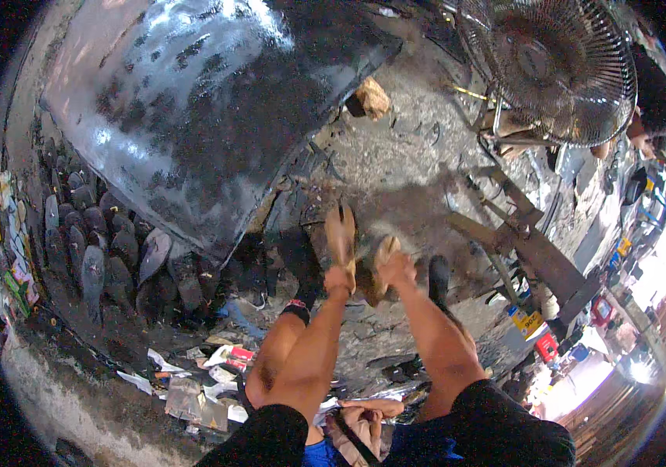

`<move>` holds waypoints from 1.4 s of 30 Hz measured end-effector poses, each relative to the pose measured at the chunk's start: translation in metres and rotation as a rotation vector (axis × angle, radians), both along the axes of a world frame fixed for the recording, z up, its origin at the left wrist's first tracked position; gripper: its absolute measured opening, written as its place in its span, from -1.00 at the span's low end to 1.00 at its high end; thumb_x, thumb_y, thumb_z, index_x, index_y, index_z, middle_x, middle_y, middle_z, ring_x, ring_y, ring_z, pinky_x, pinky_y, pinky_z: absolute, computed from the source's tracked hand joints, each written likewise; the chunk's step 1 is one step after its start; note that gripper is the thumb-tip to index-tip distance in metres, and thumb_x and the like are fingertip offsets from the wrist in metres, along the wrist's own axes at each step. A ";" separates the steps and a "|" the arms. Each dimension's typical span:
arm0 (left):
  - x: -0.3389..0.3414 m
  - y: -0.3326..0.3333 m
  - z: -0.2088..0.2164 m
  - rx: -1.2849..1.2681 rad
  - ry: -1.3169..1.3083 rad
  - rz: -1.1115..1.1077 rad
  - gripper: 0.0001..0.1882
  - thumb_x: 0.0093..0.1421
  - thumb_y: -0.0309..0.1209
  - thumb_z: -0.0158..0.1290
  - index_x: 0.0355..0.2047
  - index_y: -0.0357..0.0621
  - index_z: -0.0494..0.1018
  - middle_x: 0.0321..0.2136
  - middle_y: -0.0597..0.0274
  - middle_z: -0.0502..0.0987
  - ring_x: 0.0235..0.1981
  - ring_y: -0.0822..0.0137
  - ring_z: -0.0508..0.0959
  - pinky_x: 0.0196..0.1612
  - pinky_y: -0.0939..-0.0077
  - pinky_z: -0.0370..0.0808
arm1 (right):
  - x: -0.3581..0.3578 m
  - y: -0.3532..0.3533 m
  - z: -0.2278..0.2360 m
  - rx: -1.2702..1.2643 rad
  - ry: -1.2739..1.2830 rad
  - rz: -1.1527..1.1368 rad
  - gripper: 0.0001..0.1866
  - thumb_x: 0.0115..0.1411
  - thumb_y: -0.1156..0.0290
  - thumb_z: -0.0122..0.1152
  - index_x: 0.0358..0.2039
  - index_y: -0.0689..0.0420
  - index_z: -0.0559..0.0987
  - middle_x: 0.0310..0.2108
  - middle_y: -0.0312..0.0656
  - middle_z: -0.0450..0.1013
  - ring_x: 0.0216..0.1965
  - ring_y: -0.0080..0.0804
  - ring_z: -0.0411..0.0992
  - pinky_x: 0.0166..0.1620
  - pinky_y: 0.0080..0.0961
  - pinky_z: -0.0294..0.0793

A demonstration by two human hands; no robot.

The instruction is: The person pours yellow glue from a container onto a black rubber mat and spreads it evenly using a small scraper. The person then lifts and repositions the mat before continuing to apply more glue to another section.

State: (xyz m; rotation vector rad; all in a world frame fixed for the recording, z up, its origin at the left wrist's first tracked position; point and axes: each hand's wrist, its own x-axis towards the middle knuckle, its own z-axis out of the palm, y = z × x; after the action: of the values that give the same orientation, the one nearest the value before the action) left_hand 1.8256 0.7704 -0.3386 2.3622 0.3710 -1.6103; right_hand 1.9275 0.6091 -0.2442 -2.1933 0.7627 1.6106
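Observation:
Low between my knees, my left hand point(339, 279) is closed around the near end of a tan, foot-shaped shoe last point(340, 233). A slit shows at its far toe end. Just to the right, my right hand point(397, 271) is closed on a second tan shoe last point(386, 247), shorter in view and tilted. The two lasts stand side by side, a small gap between them. My fingers are partly hidden beneath the hands.
A big table with a glossy black top point(193, 124) fills the upper left. Many dark soles point(93, 272) crowd beside it. A wire-caged fan point(551, 70), a metal stand point(547, 253) and a brown stone point(374, 97) stand farther off. Scraps point(196, 397) litter the near left.

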 end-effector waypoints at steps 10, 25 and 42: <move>0.139 -0.026 0.064 -0.414 -0.343 0.644 -0.47 0.08 -0.12 0.18 -0.08 -0.31 0.49 -0.19 -0.10 0.59 -0.14 0.02 0.58 -0.06 0.26 0.49 | 0.314 -0.058 -0.071 -0.256 -0.781 0.365 -0.33 0.11 0.07 0.11 0.05 0.39 0.30 -0.01 0.22 0.35 0.04 0.06 0.35 0.11 -0.09 0.32; 0.099 -0.038 0.318 -0.235 -0.153 1.302 -0.63 0.17 -0.23 0.20 -0.08 -0.12 0.45 -0.13 0.14 0.57 -0.18 0.23 0.60 -0.30 0.34 0.55 | 0.408 -0.363 0.279 -0.370 -1.492 -0.219 -0.39 0.24 0.07 0.09 0.16 0.26 0.33 0.12 0.15 0.32 0.15 0.17 0.26 0.15 -0.04 0.22; 0.082 -0.133 0.391 -0.347 -0.259 1.258 -0.69 0.22 -0.33 0.13 -0.04 -0.09 0.45 -0.10 0.16 0.56 -0.15 0.37 0.57 -0.21 0.45 0.54 | 0.488 -0.371 0.305 0.409 -0.728 -0.159 -0.40 0.02 -0.18 0.31 -0.36 0.21 0.69 -0.58 -0.25 0.48 -0.51 -0.49 0.44 -0.39 -0.46 0.43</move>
State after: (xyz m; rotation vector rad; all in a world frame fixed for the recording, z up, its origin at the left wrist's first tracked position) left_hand 1.9077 0.6369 0.0523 1.4328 1.1031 -0.6653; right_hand 2.4154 0.2379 0.0613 -2.1066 0.3353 0.7049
